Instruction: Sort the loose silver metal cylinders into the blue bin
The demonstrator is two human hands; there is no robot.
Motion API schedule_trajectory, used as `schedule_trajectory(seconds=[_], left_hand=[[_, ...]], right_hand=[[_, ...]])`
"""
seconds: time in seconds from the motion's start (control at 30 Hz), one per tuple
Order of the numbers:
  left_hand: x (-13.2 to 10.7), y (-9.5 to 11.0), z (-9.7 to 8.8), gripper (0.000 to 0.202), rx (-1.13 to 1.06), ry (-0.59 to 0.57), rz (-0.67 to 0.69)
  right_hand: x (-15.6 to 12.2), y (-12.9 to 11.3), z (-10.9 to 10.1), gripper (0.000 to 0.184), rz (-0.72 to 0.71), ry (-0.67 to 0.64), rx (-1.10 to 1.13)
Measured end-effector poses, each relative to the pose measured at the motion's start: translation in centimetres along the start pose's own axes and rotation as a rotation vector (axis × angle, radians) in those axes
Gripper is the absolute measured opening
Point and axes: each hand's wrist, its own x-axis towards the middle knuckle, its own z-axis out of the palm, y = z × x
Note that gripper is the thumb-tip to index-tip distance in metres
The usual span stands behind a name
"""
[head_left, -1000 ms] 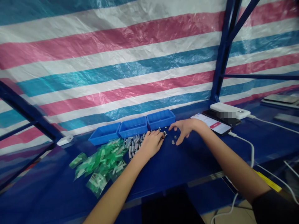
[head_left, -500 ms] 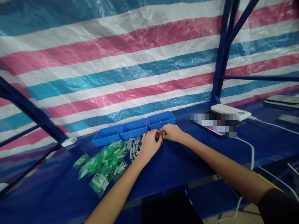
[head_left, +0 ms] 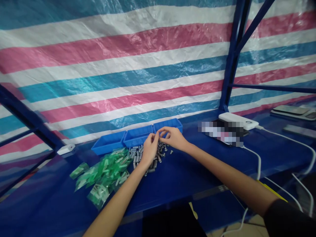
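My left hand [head_left: 150, 149] and my right hand [head_left: 173, 139] meet at the fingertips just in front of the blue bins. Both are closed in a pinch; anything between the fingers is too small or hidden to make out. Beneath them lies a heap of small metal screws [head_left: 161, 152], partly covered by my left hand, with one loose screw [head_left: 171, 152] off to the right. Grey metal cylinders [head_left: 135, 154] are piled beside my left wrist. Further left is a heap of green-tinted plastic bags [head_left: 107, 169] with small pieces inside.
Three blue bins [head_left: 108, 148] stand in a row along the striped sheet [head_left: 118, 75]. On the right of the blue table [head_left: 172, 184] are a phone [head_left: 222, 131], a white power bank [head_left: 238, 120] and white cables [head_left: 259, 161]. A white adapter [head_left: 66, 149] sits at left.
My hands have lifted slightly away from the table, and a heap of screws now shows beneath them. Dark small pieces seen between my fingers before are no longer visible there. The view has shifted slightly.
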Motion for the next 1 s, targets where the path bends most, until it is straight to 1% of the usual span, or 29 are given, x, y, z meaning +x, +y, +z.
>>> schedule_trajectory(seconds=[0.07, 0.17, 0.3, 0.4, 0.53, 0.63, 0.73, 0.87, 0.93, 1.0], left_hand=[[-0.1, 0.2, -0.1, 0.036, 0.017, -0.014, 0.021], [-0.1, 0.3, -0.2, 0.035, 0.025, 0.001, 0.028], [0.3, -0.1, -0.2, 0.036, -0.016, 0.008, 0.028], [0.6, -0.7, -0.2, 0.04, -0.072, -0.007, -0.009], [0.5, -1.1, -0.1, 0.04, -0.081, -0.008, -0.036], [0.3, -1.0, 0.0, 0.041, -0.084, 0.018, -0.059], [0.1, -0.6, 0.1, 0.042, -0.115, 0.046, -0.076], [-0.2, 0.0, 0.2, 0.041, -0.136, 0.058, -0.071], [-0.4, 0.2, 0.2, 0.041, -0.1, 0.043, -0.024], [-0.6, 0.3, 0.2, 0.04, -0.022, 0.014, 0.052]], right_hand=[[0.0, -0.1, 0.3, 0.03, 0.005, -0.002, 0.096], [0.0, -0.2, 0.3, 0.032, 0.03, 0.007, 0.205], [0.2, -0.3, 0.2, 0.029, 0.053, 0.01, 0.257], [0.2, -0.1, 0.3, 0.024, 0.027, -0.002, 0.319], [0.2, 0.2, 0.6, 0.022, -0.005, -0.011, 0.312], [0.2, 0.2, 0.8, 0.022, 0.023, -0.005, 0.291], [0.2, 0.2, 1.1, 0.024, 0.075, 0.012, 0.372], [0.2, 0.3, 1.4, 0.027, 0.233, 0.041, 0.53], [0.3, 0.4, 1.3, 0.027, 0.313, 0.079, 0.592], [0.4, 0.4, 1.0, 0.026, 0.38, 0.123, 0.642]])
